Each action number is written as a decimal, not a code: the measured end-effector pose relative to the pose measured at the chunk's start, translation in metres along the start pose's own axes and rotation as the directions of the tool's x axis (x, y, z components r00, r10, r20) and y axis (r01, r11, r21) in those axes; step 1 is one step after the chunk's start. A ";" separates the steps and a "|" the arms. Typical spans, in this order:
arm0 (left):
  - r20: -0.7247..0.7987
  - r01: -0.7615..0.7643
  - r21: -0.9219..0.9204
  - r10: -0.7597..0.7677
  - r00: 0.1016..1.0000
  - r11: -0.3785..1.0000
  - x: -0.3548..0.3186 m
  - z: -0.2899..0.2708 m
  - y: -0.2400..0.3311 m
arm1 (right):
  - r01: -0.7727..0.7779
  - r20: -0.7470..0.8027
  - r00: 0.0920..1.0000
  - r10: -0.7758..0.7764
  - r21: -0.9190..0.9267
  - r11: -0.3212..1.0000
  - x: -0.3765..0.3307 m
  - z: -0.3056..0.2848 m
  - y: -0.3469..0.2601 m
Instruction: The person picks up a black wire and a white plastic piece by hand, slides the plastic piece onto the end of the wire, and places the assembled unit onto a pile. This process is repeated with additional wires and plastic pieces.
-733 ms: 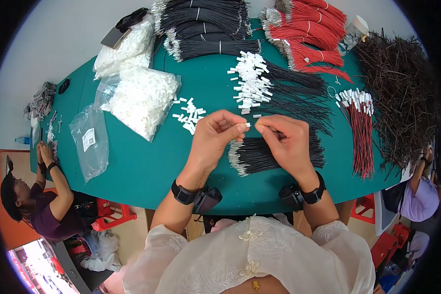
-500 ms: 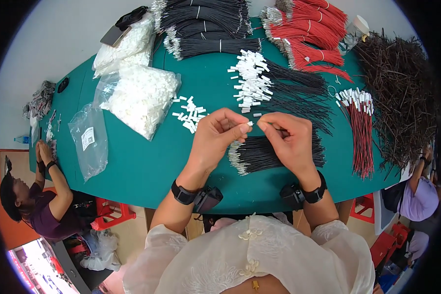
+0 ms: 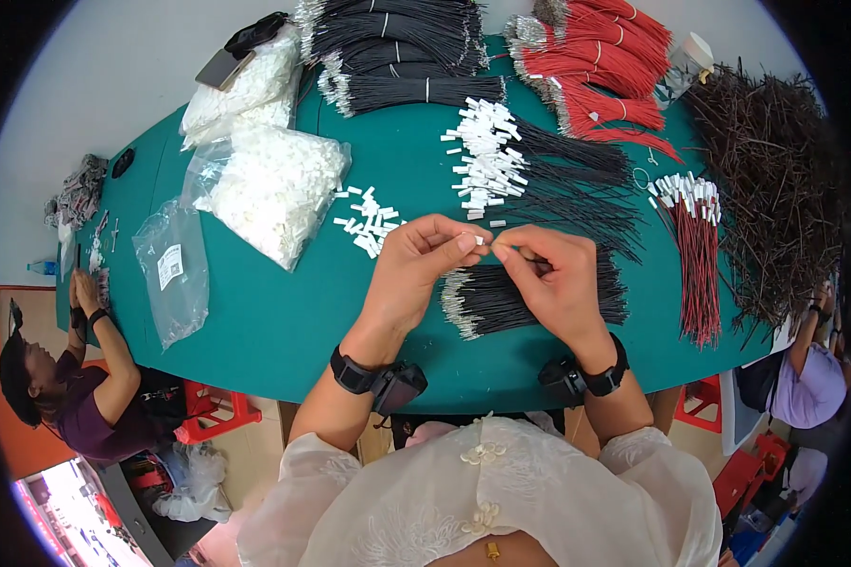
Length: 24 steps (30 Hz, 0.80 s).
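My left hand (image 3: 411,269) pinches a small white plastic connector housing (image 3: 480,240) between thumb and forefinger. Fingertips nearly touching it, my right hand (image 3: 560,279) is closed in a pinch; whatever it grips is too small and covered to make out. Under both hands lies a bundle of black wires (image 3: 492,304) with bare metal ends toward the left. Just beyond are black wires capped with white housings (image 3: 487,170), heaped together. Loose white housings (image 3: 367,225) are scattered left of my left hand.
Clear bags of white housings (image 3: 279,184) and a flat plastic bag (image 3: 172,274) lie left on the green table (image 3: 255,364). Tied black bundles (image 3: 411,90) and red bundles (image 3: 610,57) line the back. Capped red wires (image 3: 695,265) and a dark wire heap (image 3: 766,180) sit right. People work at both sides.
My right hand has come slightly down and left, its fingertips closer to the white connector housing. My left hand stays nearly in place, still pinching the housing.
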State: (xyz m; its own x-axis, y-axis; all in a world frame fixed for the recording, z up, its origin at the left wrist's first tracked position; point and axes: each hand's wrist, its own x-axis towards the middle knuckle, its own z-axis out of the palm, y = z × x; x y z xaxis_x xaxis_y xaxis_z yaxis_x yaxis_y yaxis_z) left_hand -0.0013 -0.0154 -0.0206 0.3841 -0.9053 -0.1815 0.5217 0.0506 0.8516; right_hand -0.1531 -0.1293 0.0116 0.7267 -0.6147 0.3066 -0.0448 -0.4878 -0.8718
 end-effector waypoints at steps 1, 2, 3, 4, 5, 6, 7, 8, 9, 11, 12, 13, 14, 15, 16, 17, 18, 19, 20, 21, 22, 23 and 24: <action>0.010 -0.015 -0.014 0.015 1.000 1.000 0.000 0.001 -0.001 | 0.022 -0.018 1.000 -0.022 0.009 1.000 0.000 0.002 0.000; 0.011 -0.011 -0.015 0.012 1.000 1.000 0.000 0.002 0.000 | 0.044 -0.037 0.998 -0.043 0.017 0.999 -0.001 0.004 0.001; 0.012 0.005 -0.023 -0.004 1.000 1.000 0.000 0.002 0.000 | 0.041 -0.038 0.998 -0.040 0.016 0.999 -0.002 0.004 0.003; 0.012 0.021 -0.030 -0.021 1.000 0.999 0.000 0.003 0.001 | 0.040 -0.036 0.999 -0.040 0.020 0.999 -0.002 0.005 0.005; 0.014 0.037 -0.038 -0.037 0.999 0.999 0.000 0.004 0.002 | 0.040 -0.034 0.999 -0.039 0.023 0.999 -0.002 0.005 0.007; 0.014 0.040 -0.037 -0.039 0.999 0.999 -0.001 0.005 0.002 | 0.041 -0.032 0.999 -0.040 0.028 0.999 -0.002 0.005 0.008; 0.012 0.041 -0.045 -0.041 0.999 0.998 -0.001 0.005 0.002 | 0.039 -0.033 0.999 -0.038 0.030 0.999 -0.001 0.005 0.008; 0.010 0.042 -0.053 -0.041 0.999 0.998 -0.001 0.006 0.001 | 0.024 -0.022 0.999 -0.024 0.024 0.999 -0.001 0.005 0.008; 0.008 0.042 -0.061 -0.042 0.999 0.997 -0.001 0.007 0.001 | 0.010 -0.011 1.000 -0.010 0.019 1.000 -0.001 0.004 0.008; 0.010 0.028 -0.057 -0.027 1.000 0.998 0.000 0.006 -0.003 | -0.003 -0.003 1.000 0.003 0.012 1.000 -0.001 0.004 0.008; 0.012 0.011 -0.056 -0.011 1.000 0.998 0.000 0.006 -0.005 | -0.010 -0.002 1.000 0.010 0.017 1.000 -0.002 0.004 0.008; 0.013 -0.005 -0.055 0.006 1.000 0.998 0.000 0.006 -0.006 | -0.017 0.000 1.000 0.017 0.022 1.000 -0.002 0.005 0.008; 0.015 -0.007 -0.055 0.008 1.000 0.998 0.000 0.006 -0.006 | -0.024 0.002 1.000 0.024 0.027 0.999 -0.003 0.005 0.008; 0.015 0.002 -0.048 -0.001 1.000 0.999 -0.001 0.006 -0.006 | -0.022 0.001 1.000 0.022 0.026 0.999 -0.002 0.005 0.010; 0.014 0.011 -0.043 -0.011 1.000 0.999 -0.002 0.007 -0.005 | -0.079 0.025 0.997 0.076 0.115 0.990 -0.002 0.004 0.013; 0.013 0.021 -0.038 -0.020 1.000 0.999 -0.003 0.007 -0.004 | -0.136 0.053 0.990 0.128 0.201 0.970 -0.002 0.003 0.015; 0.013 0.019 -0.039 -0.019 1.000 0.999 -0.003 0.007 -0.003 | -0.194 0.087 0.980 0.177 0.284 0.939 -0.001 0.003 0.016; 0.010 0.026 -0.055 -0.025 1.000 0.998 -0.003 0.007 -0.002 | -0.194 0.087 0.980 0.176 0.283 0.939 -0.001 0.002 0.016; 0.007 0.032 -0.072 -0.031 0.999 0.997 -0.003 0.008 -0.002 | -0.182 0.088 0.982 0.164 0.266 0.947 -0.001 0.002 0.015; 0.002 0.038 -0.087 -0.038 0.999 0.995 -0.004 0.007 -0.001 | -0.170 0.091 0.984 0.152 0.250 0.953 0.000 0.002 0.013; 0.000 0.037 -0.088 -0.037 0.999 0.995 -0.004 0.007 -0.001 | -0.158 0.093 0.986 0.140 0.235 0.959 0.000 0.003 0.012; -0.003 0.038 -0.086 -0.038 0.999 0.996 -0.004 0.007 -0.001 | -0.158 0.095 0.986 0.140 0.235 0.959 0.001 0.002 0.009; -0.007 0.038 -0.085 -0.039 0.999 0.996 -0.004 0.007 0.000 | -0.111 0.081 0.992 0.098 0.169 0.979 0.001 0.002 0.006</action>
State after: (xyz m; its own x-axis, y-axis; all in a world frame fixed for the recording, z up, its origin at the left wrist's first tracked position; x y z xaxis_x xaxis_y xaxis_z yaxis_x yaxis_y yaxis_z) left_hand -0.0081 -0.0146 -0.0170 0.3685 -0.9037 -0.2180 0.5990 0.0515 0.7991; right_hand -0.1515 -0.1315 0.0057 0.7717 -0.6077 0.1876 -0.0084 -0.3046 -0.9524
